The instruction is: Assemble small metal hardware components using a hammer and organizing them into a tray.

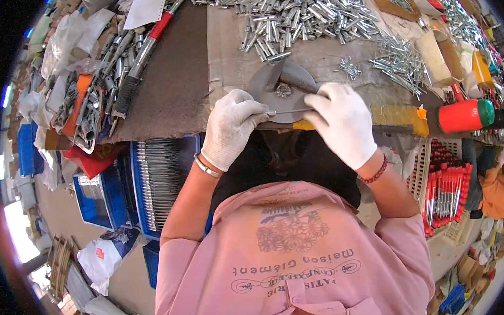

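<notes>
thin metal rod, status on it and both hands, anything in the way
Left hand, right hand both pinching. Thin metal rod spans between them. Grey disc behind; nothing visibly blocking.

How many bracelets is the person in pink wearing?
2: a silver metal bangle on the left wrist, a red beaded bracelet on the right wrist; any under the white cloth gloves would be hidden.

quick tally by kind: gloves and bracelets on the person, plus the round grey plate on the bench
white gloves: 2
silver bangle: 1
red beaded bracelet: 1
round grey plate: 1
total: 5
</notes>
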Motion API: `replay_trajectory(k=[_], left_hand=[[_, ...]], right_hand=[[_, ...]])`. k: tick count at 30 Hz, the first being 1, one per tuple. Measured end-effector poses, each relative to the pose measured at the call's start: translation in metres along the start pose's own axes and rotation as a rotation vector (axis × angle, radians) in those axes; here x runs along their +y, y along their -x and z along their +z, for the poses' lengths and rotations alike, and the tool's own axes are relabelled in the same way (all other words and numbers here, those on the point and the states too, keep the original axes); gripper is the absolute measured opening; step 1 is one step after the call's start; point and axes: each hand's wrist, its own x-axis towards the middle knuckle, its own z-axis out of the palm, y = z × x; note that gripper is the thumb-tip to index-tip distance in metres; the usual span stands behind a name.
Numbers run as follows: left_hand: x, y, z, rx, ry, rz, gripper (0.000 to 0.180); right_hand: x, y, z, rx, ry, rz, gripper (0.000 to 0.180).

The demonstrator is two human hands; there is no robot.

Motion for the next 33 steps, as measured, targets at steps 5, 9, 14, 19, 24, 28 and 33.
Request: replay_trajectory(k=[5, 9, 14, 19, 24, 28, 33], left_hand=[[0.002, 0.005, 0.001, -0.002, 0.013, -0.062, 0.021], [0.022, 0.007, 0.004, 0.07, -0.123, -0.043, 0.031], [0.042, 0.035, 0.023, 0.214, 0.087, -0.272, 0.039], [0.056, 0.025, 0.012, -0.002, 0.479, -0.838, 0.053], [0.058, 0.035, 0.0, 0.099, 0.687, -0.846, 0.062], [0.059, 0.042, -0.018, 0.262, 0.777, -0.809, 0.06], [0.026, 0.091, -0.057, 0.628, 0.715, -0.865, 0.054]], right_hand=[[-0.024, 0.018, 0.009, -0.116, -0.063, 0.18, 0.011], [-0.031, 0.025, 0.009, -0.393, -0.494, 0.394, 0.019], [-0.043, 0.027, 0.011, -0.566, -1.046, 0.708, 0.024], [-0.054, 0.029, 0.013, -0.589, -1.198, 0.833, 0.024], [-0.069, 0.033, 0.031, -0.492, -1.067, 0.634, 0.03], [-0.073, 0.02, 0.02, -0.516, -0.88, 0.516, 0.049], [-0.051, 0.002, 0.011, -0.24, -1.054, 0.509, 0.054]])
